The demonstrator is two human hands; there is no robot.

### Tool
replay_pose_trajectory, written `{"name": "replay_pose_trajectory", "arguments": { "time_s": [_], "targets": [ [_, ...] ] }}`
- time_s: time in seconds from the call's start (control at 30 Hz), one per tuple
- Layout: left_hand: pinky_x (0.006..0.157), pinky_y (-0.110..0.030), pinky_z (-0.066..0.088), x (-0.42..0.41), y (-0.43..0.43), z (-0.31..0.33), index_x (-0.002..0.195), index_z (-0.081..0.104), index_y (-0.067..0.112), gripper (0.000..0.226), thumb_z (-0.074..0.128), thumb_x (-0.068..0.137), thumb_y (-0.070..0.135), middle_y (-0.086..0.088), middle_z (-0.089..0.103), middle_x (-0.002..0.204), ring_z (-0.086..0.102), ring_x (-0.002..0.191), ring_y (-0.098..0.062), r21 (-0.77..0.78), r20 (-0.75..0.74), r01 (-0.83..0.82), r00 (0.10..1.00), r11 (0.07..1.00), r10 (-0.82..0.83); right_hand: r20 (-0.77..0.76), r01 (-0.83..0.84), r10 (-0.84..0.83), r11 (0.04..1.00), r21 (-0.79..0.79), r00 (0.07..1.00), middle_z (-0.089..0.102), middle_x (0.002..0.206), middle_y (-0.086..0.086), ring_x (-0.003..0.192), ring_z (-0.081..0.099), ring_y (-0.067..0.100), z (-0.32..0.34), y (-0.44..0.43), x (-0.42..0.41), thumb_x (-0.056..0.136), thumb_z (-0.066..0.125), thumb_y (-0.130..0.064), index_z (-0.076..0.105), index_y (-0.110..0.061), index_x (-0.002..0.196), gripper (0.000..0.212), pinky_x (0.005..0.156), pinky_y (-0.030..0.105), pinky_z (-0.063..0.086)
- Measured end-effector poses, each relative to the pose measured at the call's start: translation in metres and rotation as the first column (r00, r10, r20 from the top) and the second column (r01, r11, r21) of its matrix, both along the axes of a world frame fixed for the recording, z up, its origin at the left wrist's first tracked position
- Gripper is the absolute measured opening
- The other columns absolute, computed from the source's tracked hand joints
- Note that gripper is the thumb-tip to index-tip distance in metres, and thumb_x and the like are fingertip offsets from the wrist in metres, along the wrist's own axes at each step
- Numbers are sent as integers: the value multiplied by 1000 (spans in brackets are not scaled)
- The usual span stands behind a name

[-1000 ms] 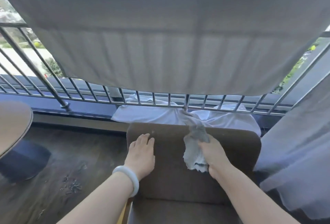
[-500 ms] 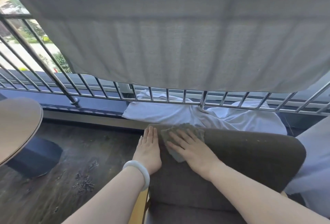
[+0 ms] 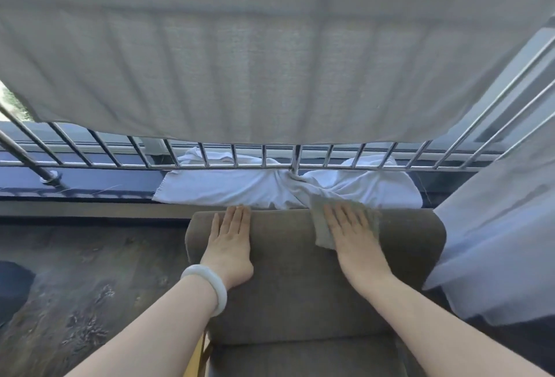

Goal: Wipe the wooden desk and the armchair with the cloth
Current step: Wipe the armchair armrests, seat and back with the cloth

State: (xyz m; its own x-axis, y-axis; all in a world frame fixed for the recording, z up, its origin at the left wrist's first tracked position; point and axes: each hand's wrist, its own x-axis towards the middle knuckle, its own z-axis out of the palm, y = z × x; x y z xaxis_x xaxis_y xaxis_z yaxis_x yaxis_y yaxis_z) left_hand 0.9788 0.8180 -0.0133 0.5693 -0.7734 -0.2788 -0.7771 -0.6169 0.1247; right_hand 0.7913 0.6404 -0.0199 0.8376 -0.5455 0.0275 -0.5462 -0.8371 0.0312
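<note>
At the far left edge a dark rounded shape (image 3: 12, 289) sits on the dark wood-plank floor (image 3: 99, 271), too cut off to identify. Behind the floor a metal railing (image 3: 126, 154) runs across the view, with a large grey sheet (image 3: 270, 55) hanging over it from above.

The left hand (image 3: 229, 246) lies flat, palm down, on the left part of the brown armchair's (image 3: 288, 280) backrest top, fingers straight and together, its grip wide and holding nothing. A pale jade-like bangle (image 3: 207, 286) circles that wrist.

A crumpled white cloth (image 3: 240, 184) lies on the ledge just behind the backrest, bunched around a railing post.

The right hand (image 3: 353, 237) is also spread flat, fingers extended, its grip wide, pressing the grey cloth (image 3: 322, 226) down onto the right part of the backrest's top edge. The cloth shows to the left of and beyond the fingers, lying against the upholstery.

At the far right a sheer pale curtain (image 3: 495, 241) hangs down beside the armchair.
</note>
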Motion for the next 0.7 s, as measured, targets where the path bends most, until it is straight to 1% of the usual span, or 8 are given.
{"name": "replay_pose_trajectory", "arguments": {
  "time_s": [0.07, 0.13, 0.27, 0.37, 0.47, 0.53, 0.6, 0.7],
  "targets": [
    [119, -43, -14, -5, -13, 2, 151, -17, 9, 101, 57, 84, 29, -6, -15, 161, -20, 147, -22, 8, 22, 48, 999, 999, -48, 4, 358, -360, 929, 94, 933, 8, 161, 10, 149, 5, 27, 9, -29, -17, 96, 21, -5, 2, -10, 153, 61, 121, 43, -1],
    [119, -41, -14, -17, -35, 2, 151, -16, 11, 111, 65, 82, 43, -4, -14, 161, -19, 147, -21, -11, -4, 148, 989, 989, -148, 83, 450, -467, 878, 167, 880, 4, 161, 15, 148, 3, 31, 14, -29, -7, 95, 30, 1, 3, -5, 153, 64, 121, 41, -3],
    [118, -46, -12, -41, -81, -3, 152, -15, 17, 122, 68, 73, 59, -2, -12, 162, -17, 147, -21, 72, -41, 167, 986, 983, -164, 162, -79, 62, 992, 100, 985, 9, 160, 17, 149, 6, 30, 1, 19, 25, 92, 34, -6, 7, 0, 152, 66, 116, 37, -14],
    [119, -49, -9, -40, -91, -10, 152, -11, 18, 124, 71, 69, 60, -2, -4, 161, -8, 148, -21, 121, 2, 130, 991, 984, -131, 194, -284, 279, 959, -2, 940, 35, 153, 11, 142, 33, 25, -6, -6, -15, 87, 46, -8, 36, -6, 147, 60, 119, 39, 10],
    [118, -50, -8, -40, -91, -14, 151, -10, 20, 120, 71, 71, 59, 0, 0, 159, -5, 148, -22, 109, 9, 120, 993, 987, -121, 64, 252, -255, 966, 55, 965, 18, 160, 8, 147, 16, 25, 3, -86, -82, 98, 32, -7, 16, -12, 153, 57, 122, 36, 5],
    [118, -51, -7, -42, -93, -12, 151, -11, 19, 120, 70, 71, 59, 0, 0, 159, -5, 148, -22, 141, 16, 115, 993, 983, -119, 54, 697, -723, 681, 223, 689, 32, 150, 18, 138, 30, 34, 20, -124, -115, 96, 32, -6, 28, -5, 145, 49, 114, 44, 25],
    [118, -51, -6, -44, -95, -10, 151, -12, 18, 121, 70, 72, 59, -1, -2, 159, -7, 148, -23, 180, 13, 114, 993, 977, -118, 172, 696, -801, 586, 415, 573, 45, 137, 19, 126, 44, 37, 28, -130, -116, 94, 34, -3, 41, 0, 134, 41, 103, 47, 38],
    [119, -50, -5, -45, -98, -4, 150, -15, 17, 123, 72, 73, 54, -2, -4, 159, -8, 148, -24, 227, 18, 107, 993, 968, -115, 435, 401, -558, 822, 404, 706, 54, 130, 14, 119, 51, 33, 27, -87, -64, 93, 34, -2, 49, -8, 130, 40, 97, 41, 44]
  ]
}}
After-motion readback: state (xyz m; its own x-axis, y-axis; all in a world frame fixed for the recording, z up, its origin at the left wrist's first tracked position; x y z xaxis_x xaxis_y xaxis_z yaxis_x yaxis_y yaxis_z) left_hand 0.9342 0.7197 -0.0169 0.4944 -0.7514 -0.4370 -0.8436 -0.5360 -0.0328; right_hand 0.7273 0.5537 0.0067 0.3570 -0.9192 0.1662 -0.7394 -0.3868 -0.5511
